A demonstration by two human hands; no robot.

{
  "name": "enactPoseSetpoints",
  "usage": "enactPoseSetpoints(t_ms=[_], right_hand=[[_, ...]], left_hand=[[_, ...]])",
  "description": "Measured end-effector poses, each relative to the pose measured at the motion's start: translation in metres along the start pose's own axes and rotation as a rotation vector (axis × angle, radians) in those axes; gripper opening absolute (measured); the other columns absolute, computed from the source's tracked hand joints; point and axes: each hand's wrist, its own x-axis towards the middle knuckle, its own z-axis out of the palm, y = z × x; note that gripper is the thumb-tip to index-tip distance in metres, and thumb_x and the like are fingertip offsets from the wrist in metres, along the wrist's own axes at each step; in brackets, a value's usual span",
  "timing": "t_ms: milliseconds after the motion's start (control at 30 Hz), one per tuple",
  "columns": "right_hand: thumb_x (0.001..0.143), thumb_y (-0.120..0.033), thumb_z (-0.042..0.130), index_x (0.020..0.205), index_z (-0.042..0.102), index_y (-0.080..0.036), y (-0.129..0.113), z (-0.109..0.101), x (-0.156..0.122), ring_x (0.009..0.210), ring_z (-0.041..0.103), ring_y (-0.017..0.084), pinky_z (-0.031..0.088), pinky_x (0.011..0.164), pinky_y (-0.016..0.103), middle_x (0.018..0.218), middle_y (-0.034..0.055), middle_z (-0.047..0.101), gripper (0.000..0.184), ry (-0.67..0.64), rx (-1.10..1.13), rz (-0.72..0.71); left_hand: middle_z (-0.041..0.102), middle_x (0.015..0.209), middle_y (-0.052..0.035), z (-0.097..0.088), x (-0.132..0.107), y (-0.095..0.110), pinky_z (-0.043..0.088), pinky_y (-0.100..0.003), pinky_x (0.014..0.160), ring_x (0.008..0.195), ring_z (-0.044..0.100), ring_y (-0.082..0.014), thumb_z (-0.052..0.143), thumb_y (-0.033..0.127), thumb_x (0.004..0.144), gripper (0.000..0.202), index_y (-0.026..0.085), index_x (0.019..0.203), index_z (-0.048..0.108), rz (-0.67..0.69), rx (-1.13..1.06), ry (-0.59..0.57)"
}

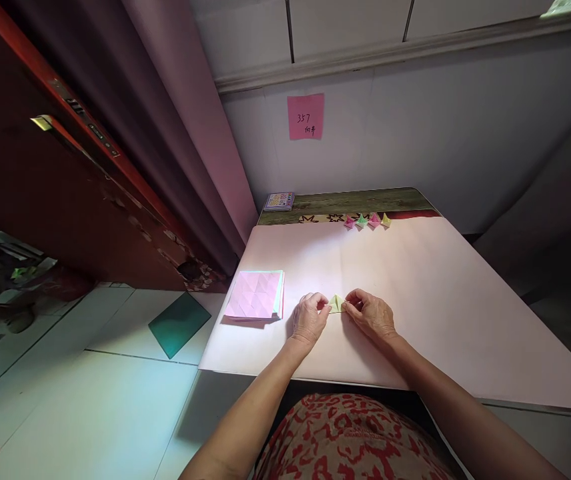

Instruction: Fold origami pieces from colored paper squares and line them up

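A small yellow folded paper (336, 304) with a pointed top stands between my two hands, near the front of the table. My left hand (310, 316) pinches its left corner between thumb and forefinger. At the opposite corner, the thumb and fingers of my right hand (371, 313) are closed on the same paper. A stack of square origami paper (254, 294), pink patterned on top, lies to the left of my left hand. Along the far edge sit several small folded paper boats (367, 221) in pink, green and yellow.
Pale pink paper (440, 320) covers most of the table. A small packet (279, 201) rests at the back left corner. On the wall hangs a pink note (306, 117) with handwriting. A green square sheet (180, 325) lies on the tiled floor, near a red door (65, 173).
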Motion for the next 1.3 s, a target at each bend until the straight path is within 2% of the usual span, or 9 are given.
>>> enactPoseSetpoints(t_ms=[167,300,467,700,833,967,1100,1200,1300], right_hand=[[0.085,-0.034,0.059,0.093,0.068,-0.025,0.001,0.010,-0.005,0.075,0.062,0.015,0.034,0.060,0.024,0.090,-0.0010,0.071,0.015,0.118,-0.055,-0.069],[0.094,-0.029,0.050,0.099,0.072,-0.027,0.005,0.016,-0.008,0.083,0.061,0.016,0.037,0.067,0.025,0.096,0.0021,0.070,0.023,0.142,-0.149,-0.269],[0.098,-0.023,0.044,0.112,0.071,-0.031,0.002,0.018,-0.008,0.086,0.059,0.017,0.038,0.073,0.026,0.099,0.0034,0.069,0.031,0.063,-0.294,-0.409],[0.096,-0.019,0.047,0.118,0.066,-0.027,-0.007,0.010,-0.003,0.084,0.060,0.018,0.039,0.071,0.027,0.104,0.0065,0.066,0.030,-0.101,-0.440,-0.465],[0.095,-0.017,0.046,0.113,0.067,-0.024,-0.014,0.005,-0.001,0.083,0.062,0.018,0.039,0.070,0.027,0.103,0.0073,0.066,0.029,-0.147,-0.446,-0.438],[0.095,-0.023,0.043,0.100,0.072,-0.029,-0.020,-0.005,0.012,0.075,0.063,0.015,0.037,0.063,0.026,0.102,0.0026,0.068,0.030,-0.198,-0.357,-0.304],[0.085,-0.031,0.058,0.097,0.070,-0.025,-0.028,-0.009,0.030,0.080,0.064,0.017,0.037,0.062,0.026,0.102,0.0025,0.070,0.018,-0.193,-0.290,-0.140],[0.077,-0.034,0.067,0.100,0.067,-0.023,-0.036,-0.007,0.040,0.081,0.065,0.019,0.038,0.062,0.027,0.092,0.0039,0.072,0.026,-0.222,-0.304,-0.065],[0.073,-0.038,0.070,0.090,0.070,-0.024,-0.041,-0.007,0.046,0.080,0.066,0.020,0.038,0.061,0.027,0.085,0.0030,0.073,0.022,-0.285,-0.284,0.022]], left_hand=[[0.065,0.092,-0.0021,0.003,-0.003,-0.005,0.047,-0.029,0.077,0.088,0.059,-0.0177,0.063,0.018,0.086,0.011,0.021,0.097,0.063,0.135,0.123,0.029],[0.062,0.093,-0.0039,0.003,-0.006,-0.003,0.046,-0.033,0.077,0.090,0.056,-0.0199,0.054,0.017,0.092,0.012,0.023,0.099,0.062,0.349,0.326,0.002],[0.059,0.089,-0.0057,0.006,-0.012,0.003,0.046,-0.035,0.073,0.084,0.054,-0.0213,0.046,0.010,0.093,0.018,0.020,0.093,0.060,0.487,0.525,-0.076],[0.058,0.100,-0.0096,0.007,-0.030,0.012,0.047,-0.036,0.075,0.087,0.053,-0.0227,0.044,0.003,0.089,0.033,0.012,0.118,0.055,0.501,0.630,-0.080],[0.057,0.099,-0.0110,0.005,-0.037,0.020,0.046,-0.037,0.073,0.086,0.052,-0.0237,0.046,0.001,0.084,0.030,0.011,0.108,0.060,0.491,0.678,-0.092],[0.056,0.095,-0.0109,0.006,-0.039,0.024,0.046,-0.038,0.073,0.086,0.050,-0.0244,0.047,0.000,0.081,0.026,0.011,0.099,0.061,0.472,0.689,-0.088],[0.056,0.097,-0.0102,0.008,-0.040,0.018,0.046,-0.038,0.075,0.087,0.050,-0.0242,0.048,-0.001,0.079,0.032,0.013,0.106,0.060,0.457,0.648,-0.072],[0.057,0.104,-0.0101,0.009,-0.042,0.012,0.047,-0.038,0.077,0.091,0.051,-0.0243,0.049,0.002,0.081,0.033,0.015,0.108,0.060,0.418,0.600,-0.049],[0.058,0.113,-0.0096,0.007,-0.045,0.010,0.049,-0.038,0.079,0.096,0.052,-0.0244,0.049,0.007,0.085,0.036,0.016,0.119,0.057,0.392,0.556,-0.042]])
